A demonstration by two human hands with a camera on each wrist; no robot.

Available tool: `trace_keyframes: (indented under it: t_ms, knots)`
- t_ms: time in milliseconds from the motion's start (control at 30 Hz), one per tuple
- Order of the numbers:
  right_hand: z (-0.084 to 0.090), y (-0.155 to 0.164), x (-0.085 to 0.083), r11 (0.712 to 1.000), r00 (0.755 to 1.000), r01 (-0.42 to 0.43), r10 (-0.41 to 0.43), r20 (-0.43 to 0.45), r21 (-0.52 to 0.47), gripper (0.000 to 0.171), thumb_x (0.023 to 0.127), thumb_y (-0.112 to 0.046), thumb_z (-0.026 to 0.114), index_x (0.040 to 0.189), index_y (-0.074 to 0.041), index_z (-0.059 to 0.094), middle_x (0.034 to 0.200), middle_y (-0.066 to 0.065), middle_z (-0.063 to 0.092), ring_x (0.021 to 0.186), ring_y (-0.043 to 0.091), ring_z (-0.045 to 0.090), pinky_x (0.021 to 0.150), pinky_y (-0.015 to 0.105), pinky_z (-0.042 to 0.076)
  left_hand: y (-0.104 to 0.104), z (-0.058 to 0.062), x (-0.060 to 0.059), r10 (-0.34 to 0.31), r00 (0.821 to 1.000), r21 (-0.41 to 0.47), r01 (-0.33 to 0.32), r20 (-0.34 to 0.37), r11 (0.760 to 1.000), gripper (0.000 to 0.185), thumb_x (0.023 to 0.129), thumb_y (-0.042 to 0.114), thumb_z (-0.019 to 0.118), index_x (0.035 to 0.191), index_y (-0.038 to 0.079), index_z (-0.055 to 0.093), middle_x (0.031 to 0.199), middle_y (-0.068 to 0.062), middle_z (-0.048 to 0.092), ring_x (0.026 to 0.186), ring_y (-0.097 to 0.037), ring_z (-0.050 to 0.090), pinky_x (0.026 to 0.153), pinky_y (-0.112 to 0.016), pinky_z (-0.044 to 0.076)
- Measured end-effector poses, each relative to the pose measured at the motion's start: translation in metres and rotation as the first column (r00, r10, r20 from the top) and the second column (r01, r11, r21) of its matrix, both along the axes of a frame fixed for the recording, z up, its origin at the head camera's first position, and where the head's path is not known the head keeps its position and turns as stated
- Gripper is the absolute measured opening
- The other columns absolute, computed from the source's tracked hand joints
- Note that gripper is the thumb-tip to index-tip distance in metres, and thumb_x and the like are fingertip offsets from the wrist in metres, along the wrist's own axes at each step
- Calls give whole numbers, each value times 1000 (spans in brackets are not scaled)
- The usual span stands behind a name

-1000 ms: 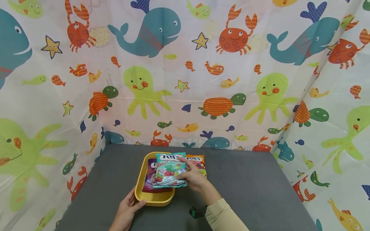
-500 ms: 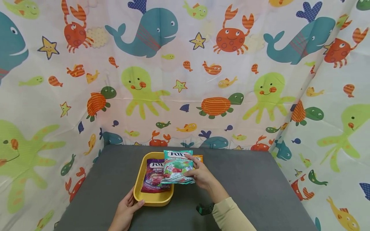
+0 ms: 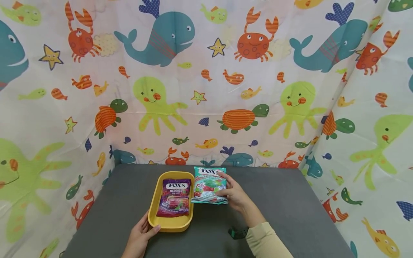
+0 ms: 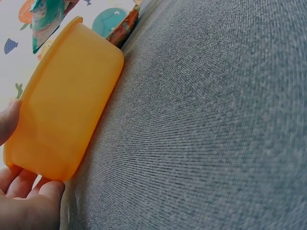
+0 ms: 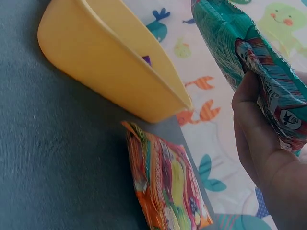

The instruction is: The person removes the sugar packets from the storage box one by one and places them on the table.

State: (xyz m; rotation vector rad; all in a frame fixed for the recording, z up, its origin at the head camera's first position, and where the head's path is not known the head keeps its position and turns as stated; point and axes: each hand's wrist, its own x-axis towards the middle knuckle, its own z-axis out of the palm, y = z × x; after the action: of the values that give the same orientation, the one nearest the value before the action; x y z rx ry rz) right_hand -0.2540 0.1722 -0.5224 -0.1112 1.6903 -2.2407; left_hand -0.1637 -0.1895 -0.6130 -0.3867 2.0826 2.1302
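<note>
1. The teal candy bag (image 3: 209,185) is pinched by the right hand (image 3: 237,195), lifted at frame centre.
2. The yellow tray (image 3: 154,211), lower centre, is steadied by the left hand's (image 3: 140,238) curled fingers.
3. A purple bag (image 3: 173,198) lies inside; an orange bag (image 5: 168,184) lies on the bench (image 3: 284,208).

**A makeshift recording booth dressed in a children's sea print**

A sheet printed with whales, crabs, octopuses and turtles (image 3: 206,89) is hanging as a backdrop from nine o'clock round through twelve to three, closing in the space like a small staged set rather than a lived-in room. A table under grey fabric (image 3: 284,215) is sitting at six o'clock, filling the booth floor. No furniture or appliances are showing beyond this enclosure.
</note>
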Motion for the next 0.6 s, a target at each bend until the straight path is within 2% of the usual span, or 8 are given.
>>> trace_keyframes:
  t_ms: [300, 600]
  knots:
    - [-2, 21, 1, 998, 999, 50, -50, 0, 30, 86, 84, 15, 67, 157, -19, 35, 152, 12, 43, 106, 21, 66, 81, 33, 62, 0, 0, -1, 3, 1000, -1, -3, 30, 1000, 90, 94, 19, 73, 161, 1, 16, 165, -27, 18, 149, -46, 25, 116, -52, 33]
    - [-7, 43, -2, 997, 998, 53, -54, 16, 59, 89, 86, 17, 64, 159, -21, 31, 160, 13, 33, 109, 18, 65, 82, 31, 61, -1, 3, -1, 1, 1000, -5, -1, 23, 1000, 90, 95, 19, 73, 161, 1, 15, 165, -27, 18, 149, -46, 25, 117, -54, 33]
